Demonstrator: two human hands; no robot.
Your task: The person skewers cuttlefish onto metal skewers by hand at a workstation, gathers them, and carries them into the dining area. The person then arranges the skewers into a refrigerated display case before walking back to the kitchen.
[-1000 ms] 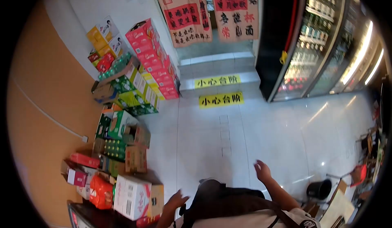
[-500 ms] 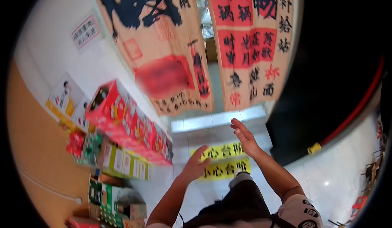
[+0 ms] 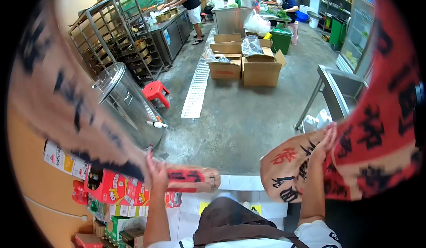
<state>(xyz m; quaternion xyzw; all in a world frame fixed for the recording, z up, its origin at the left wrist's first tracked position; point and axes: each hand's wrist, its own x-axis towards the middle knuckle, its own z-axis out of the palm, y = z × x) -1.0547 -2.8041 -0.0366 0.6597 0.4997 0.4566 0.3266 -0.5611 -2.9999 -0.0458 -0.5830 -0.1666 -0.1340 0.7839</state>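
My left hand point(image 3: 157, 175) is pressed against the left door curtain point(image 3: 80, 101), which bends around it, with its lower end sticking out to the right. The fingers point up and look stretched out. On the other side, my right hand point(image 3: 326, 142) lies flat against the right door curtain point(image 3: 368, 137), fingers extended. This curtain is pushed outward, and its lower part folds over to the left of my wrist. Both curtains are beige cloth with black and red writing. Between them the doorway opens onto a kitchen.
Cardboard boxes point(image 3: 226, 66) stand on the kitchen floor point(image 3: 213, 137). At the left are a large steel drum point(image 3: 133, 110), a red stool point(image 3: 155, 92) and a rack point(image 3: 111, 30); at the right, a steel sink point(image 3: 341, 88). Several people work at the counters behind.
My hands have moved apart and up onto the curtains, which hung down before and are now parted. The view has moved forward to the doorway, and the kitchen shows.
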